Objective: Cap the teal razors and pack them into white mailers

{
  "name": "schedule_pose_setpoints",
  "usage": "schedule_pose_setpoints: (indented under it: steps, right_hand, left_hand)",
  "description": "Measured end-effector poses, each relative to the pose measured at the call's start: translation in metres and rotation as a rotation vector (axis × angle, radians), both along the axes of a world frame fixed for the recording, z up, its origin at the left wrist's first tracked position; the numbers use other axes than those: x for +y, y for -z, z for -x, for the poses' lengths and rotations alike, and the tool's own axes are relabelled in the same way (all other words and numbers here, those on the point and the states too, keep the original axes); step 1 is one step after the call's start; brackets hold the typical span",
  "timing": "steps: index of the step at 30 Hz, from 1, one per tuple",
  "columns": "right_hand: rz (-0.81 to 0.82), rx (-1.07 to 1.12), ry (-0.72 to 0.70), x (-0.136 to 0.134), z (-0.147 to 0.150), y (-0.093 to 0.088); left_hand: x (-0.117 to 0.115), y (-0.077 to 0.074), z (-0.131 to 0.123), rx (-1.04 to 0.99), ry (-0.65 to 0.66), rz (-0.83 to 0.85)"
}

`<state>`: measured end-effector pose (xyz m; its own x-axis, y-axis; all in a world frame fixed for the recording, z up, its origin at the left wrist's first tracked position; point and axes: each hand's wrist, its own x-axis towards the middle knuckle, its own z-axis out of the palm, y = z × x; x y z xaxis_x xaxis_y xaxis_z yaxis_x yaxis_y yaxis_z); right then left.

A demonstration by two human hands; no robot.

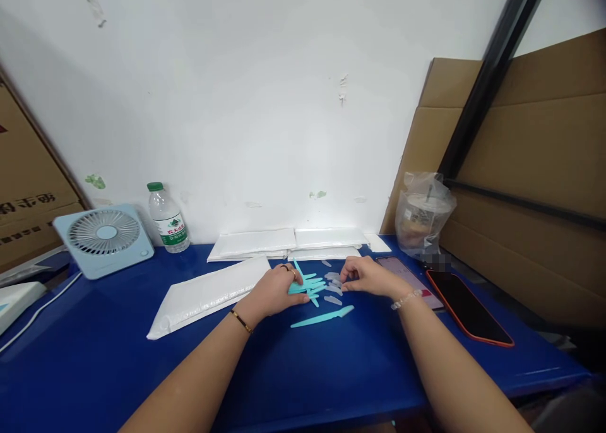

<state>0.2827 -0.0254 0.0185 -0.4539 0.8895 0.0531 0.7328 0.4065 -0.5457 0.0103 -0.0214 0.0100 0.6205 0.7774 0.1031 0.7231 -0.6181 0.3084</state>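
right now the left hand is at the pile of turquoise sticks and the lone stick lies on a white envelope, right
No: the head view shows the lone stick on the blue table, not a white envelope; the left hand is at the pile of turquoise sticks.

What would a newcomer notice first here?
Probably the turquoise sticks, mostly heaped at the left hand on the blue table, with pale pieces beside them near the right hand. Next, the light-blue fan at left, beside a bottle, and the orange-edged phone at right.

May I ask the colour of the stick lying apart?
The stick is turquoise, as the head view shows.
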Motion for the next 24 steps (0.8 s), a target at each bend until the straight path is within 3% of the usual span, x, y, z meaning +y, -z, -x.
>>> schedule_pose_setpoints:
  steps: [7,14,18,21,24]
  right_hand:
    - [0.108,-0.138,-0.194,-0.006,0.001,0.001]
    - [0.135,-0.122,-0.276,-0.008,0.009,0.008]
    - [0.119,-0.043,-0.317,-0.011,0.013,0.006]
    - [0.024,-0.015,-0.269,-0.010,0.015,0.005]
    - [-0.057,-0.037,-0.208,-0.009,0.016,0.004]
  left_hand:
    - [0.008,0.014,-0.002,0.064,0.078,-0.084]
    - [-0.001,0.006,-0.001,0.054,0.025,0.074]
    - [-0.006,0.000,0.000,-0.059,0.039,0.111]
    - [-0.011,-0.008,-0.002,-0.160,0.051,0.149]
    - [-0.016,-0.015,-0.006,-0.103,0.089,0.219]
